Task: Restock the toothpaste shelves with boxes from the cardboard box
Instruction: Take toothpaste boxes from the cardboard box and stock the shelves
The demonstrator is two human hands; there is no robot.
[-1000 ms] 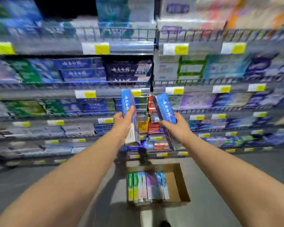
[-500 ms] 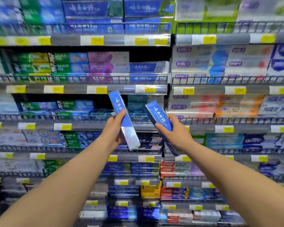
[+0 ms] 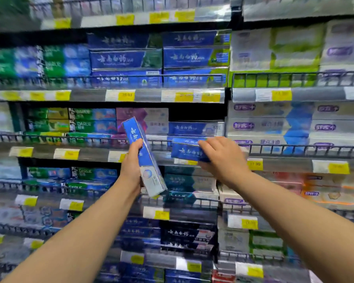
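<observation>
Now left hand (image 3: 131, 167) grips 1 tilted blue box (image 3: 144, 154), right hand (image 3: 222, 157) grips 1 near-level blue box (image 3: 185, 152).

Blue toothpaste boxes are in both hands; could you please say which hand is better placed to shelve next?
Likely the right hand: it holds the level box at the shelf rail, below a matching shelved box. The left hand holds the tilted box.

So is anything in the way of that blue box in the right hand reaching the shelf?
Only the low wire rail along the shelf front, right behind the blue box. Above the matching box already there, a dark gap looks free.
</observation>
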